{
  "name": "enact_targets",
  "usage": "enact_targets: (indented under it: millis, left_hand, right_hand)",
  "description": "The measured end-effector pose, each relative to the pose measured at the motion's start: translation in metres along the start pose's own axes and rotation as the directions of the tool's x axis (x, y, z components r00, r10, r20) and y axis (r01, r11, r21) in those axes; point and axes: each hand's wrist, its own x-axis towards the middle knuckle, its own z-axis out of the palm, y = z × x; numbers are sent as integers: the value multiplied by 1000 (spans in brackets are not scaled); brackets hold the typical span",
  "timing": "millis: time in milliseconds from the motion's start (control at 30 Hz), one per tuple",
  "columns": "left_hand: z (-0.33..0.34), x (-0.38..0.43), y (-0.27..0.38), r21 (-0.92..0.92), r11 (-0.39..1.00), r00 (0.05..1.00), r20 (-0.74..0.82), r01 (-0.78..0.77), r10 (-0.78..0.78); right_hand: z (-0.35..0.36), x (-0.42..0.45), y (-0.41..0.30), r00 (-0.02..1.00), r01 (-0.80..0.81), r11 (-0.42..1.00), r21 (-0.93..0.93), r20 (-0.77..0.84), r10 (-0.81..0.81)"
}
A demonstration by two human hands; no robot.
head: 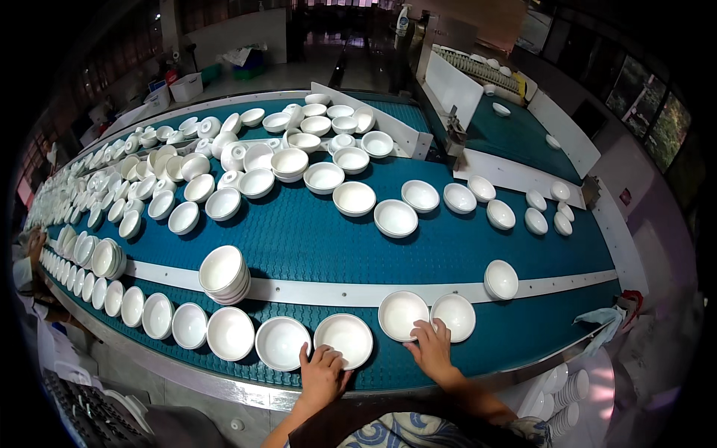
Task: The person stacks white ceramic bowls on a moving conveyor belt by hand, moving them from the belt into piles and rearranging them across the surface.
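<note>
A row of white bowls runs along the near lane of the teal conveyor belt (504, 336). My left hand (323, 369) has its fingers over the near rim of a white bowl (344, 339), and one finger reaches the neighbouring white bowl (282, 341) on its left. My right hand (432, 348) is at the near rims of two bowls side by side. Its thumb and a finger grip the rim of the left bowl (402, 315), while other fingers lie over the rim of the right bowl (456, 316).
A white divider rail (319, 294) separates the lanes; a bowl stack (223, 271) and a single bowl (501, 279) stand at it. Many bowls crowd the far lane. Another person's hand (37, 242) is at the far left. A cloth (605, 322) hangs at the right edge, above stacked bowls (571, 386).
</note>
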Motion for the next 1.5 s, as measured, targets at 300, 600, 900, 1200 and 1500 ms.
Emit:
enact_targets:
  millis: [300, 600, 900, 1200, 1500]
  left_hand:
    - [-3, 25, 58, 11, 1000, 1000, 8, -10, 10]
    - [21, 12, 70, -59, 997, 992, 106, -58, 64]
    - [42, 22, 109, -112, 994, 999, -46, 13, -18]
    - [72, 39, 133, -134, 975, 969, -199, -177, 148]
    - [100, 77, 160, -104, 954, 956, -112, -281, 270]
  right_hand:
    - [-39, -35, -1, 972, 149, 976, 157, 156, -173]
    - [-34, 69, 50, 986, 168, 866, 471, -80, -148]
    - [67, 298, 64, 955, 293, 951, -102, 89, -284]
    - [63, 346, 93, 902, -13, 994, -105, 429, 57]
    - [21, 229, 192, 972, 28, 993, -113, 233, -1]
